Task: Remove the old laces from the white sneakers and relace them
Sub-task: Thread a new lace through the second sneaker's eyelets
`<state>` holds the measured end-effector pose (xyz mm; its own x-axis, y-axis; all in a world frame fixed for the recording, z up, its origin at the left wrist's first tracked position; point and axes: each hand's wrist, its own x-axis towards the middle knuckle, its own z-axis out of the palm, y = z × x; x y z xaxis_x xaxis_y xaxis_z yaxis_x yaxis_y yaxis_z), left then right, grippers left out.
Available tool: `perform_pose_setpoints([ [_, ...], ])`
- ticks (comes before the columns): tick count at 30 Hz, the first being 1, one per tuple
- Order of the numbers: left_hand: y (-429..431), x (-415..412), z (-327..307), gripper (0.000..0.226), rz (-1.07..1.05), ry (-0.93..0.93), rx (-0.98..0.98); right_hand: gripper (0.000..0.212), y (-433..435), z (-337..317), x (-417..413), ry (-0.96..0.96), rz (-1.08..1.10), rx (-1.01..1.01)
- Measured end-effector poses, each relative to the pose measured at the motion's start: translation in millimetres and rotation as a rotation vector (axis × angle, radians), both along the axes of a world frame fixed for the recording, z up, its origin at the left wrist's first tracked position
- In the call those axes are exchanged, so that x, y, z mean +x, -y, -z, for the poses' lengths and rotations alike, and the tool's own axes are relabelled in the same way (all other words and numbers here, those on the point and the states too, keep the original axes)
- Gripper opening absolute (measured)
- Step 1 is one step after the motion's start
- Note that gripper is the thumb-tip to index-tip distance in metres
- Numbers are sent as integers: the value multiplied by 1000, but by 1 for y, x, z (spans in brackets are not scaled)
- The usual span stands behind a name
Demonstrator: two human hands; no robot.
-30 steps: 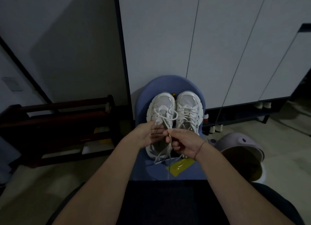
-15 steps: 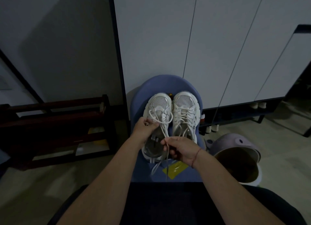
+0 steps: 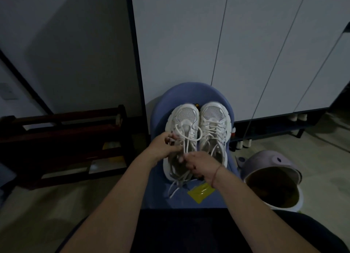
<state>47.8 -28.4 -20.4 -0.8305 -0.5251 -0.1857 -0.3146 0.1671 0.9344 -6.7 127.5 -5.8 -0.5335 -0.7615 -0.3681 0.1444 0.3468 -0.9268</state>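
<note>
From my head camera, both white sneakers sit side by side on the blue chair, toes pointing away from me. My left hand grips the loosened lace at the left sneaker. My right hand pinches its strands over the opening. The right sneaker is fully laced. A yellow packet lies below my right wrist.

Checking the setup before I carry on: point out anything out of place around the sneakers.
A yellow packet lies on the blue chair near the heel of the left sneaker; nothing links it to lacing. That sneaker's lace trails loose over the seat.
</note>
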Motion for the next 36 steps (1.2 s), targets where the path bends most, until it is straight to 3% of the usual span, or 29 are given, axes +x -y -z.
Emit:
perform_pose_setpoints([
  [2, 1, 2, 0, 40, 15, 24, -20, 34, -2, 4, 10, -73, -45, 112],
  [9, -1, 9, -6, 59, 68, 48, -55, 35, -13, 17, 13, 12, -150, 332],
  [11, -3, 10, -4, 61, 77, 58, -128, 34, -12, 11, 12, 56, -98, 247],
  [15, -1, 11, -2, 58, 65, 57, -203, 17, -5, 9, 9, 318, 32, 73],
  [19, 4, 14, 0, 51, 68, 87, -177, 23, 6, 8, 2, 406, 157, -146],
  [22, 6, 17, 1, 51, 55, 107, -99, 30, 7, 10, 3, 231, 148, -120],
  [27, 5, 18, 1, 35, 53, 105, -18, 33, 2, 16, 19, -318, -111, 268],
  [33, 5, 15, 3, 24, 5, 101, 51, 34, 0, 11, 16, -358, -216, 299],
  [36, 5, 15, 4, 23, -20, 95, 74, 35, -3, 15, 18, -276, -188, 248],
])
